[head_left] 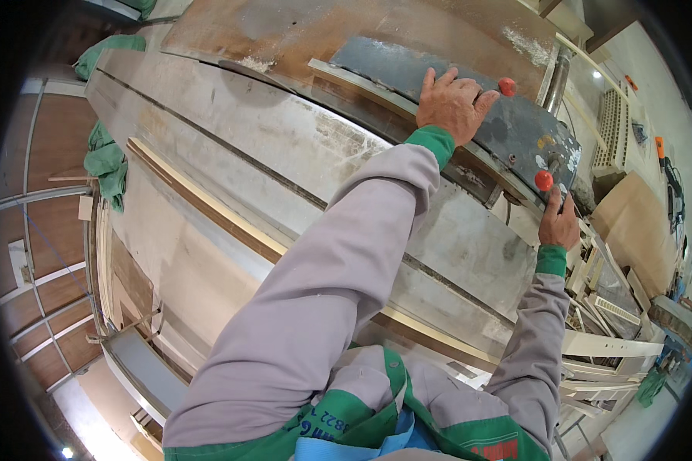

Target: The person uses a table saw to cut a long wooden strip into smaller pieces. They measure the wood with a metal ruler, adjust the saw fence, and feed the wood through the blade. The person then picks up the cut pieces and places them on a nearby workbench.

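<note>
head view: dark metal plate (469, 104) lengthwise upper-left to lower-right

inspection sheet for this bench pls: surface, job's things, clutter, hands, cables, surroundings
surface: grey metal machine table, scuffed, long groove across it, sawdust in patches.
job's things: dark metal plate with two red knobs; long pale wood strip lying across the table.
clutter: green cloth at the table's left edge; pale wood offcuts stacked at right.
hands: left hand flat on the dark plate, fingers spread; right hand just below the lower red knob, grip on it unclear.
cables: nothing seen.
surroundings: brown wood panels at left, brown board at right, rusty brown sheet beyond the table.
</note>
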Available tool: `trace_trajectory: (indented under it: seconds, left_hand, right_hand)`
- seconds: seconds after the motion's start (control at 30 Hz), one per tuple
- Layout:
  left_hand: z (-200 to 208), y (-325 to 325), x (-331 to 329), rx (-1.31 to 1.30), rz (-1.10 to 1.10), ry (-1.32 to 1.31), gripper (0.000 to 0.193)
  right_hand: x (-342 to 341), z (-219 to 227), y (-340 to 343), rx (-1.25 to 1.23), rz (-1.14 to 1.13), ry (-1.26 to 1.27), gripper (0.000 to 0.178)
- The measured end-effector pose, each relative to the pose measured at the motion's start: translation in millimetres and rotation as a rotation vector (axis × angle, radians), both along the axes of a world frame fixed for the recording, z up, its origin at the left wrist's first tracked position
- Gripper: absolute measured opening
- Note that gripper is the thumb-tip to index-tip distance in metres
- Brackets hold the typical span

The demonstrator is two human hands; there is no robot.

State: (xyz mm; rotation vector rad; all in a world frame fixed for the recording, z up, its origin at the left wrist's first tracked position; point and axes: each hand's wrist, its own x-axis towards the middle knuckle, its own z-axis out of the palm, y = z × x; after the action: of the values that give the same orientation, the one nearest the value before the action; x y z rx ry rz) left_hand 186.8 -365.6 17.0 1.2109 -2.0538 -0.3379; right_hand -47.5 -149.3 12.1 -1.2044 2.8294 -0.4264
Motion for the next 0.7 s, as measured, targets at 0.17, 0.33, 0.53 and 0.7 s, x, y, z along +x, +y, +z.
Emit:
trace_trajectory:
  seconds: [0.17, 0.33, 0.53, 0.7]
  left_hand:
    - [-0.5, -10.7, -8.7, -0.016, 0.01, -0.029, 0.054]
    - [-5.4, -31.9, -25.2, -0.018, 0.007, -0.053, 0.058]
    - [-8.2, -41.2, -35.6, -0.045, 0.031, -0.02, 0.057]
    - [-2.2, -42.8, -35.5, -0.03, 0.016, -0.027, 0.058]
  right_hand:
    - [-6.7, -2.5, -10.9, -0.028, -0.003, 0.085, 0.073]
    - [-18.3, 1.8, -29.5, 0.012, -0.024, 0.053, 0.074]
    - [-29.3, -0.2, -41.7, -0.009, -0.001, 0.041, 0.075]
    - [-35.0, -3.5, -44.1, 0.054, -0.008, 0.056, 0.075]
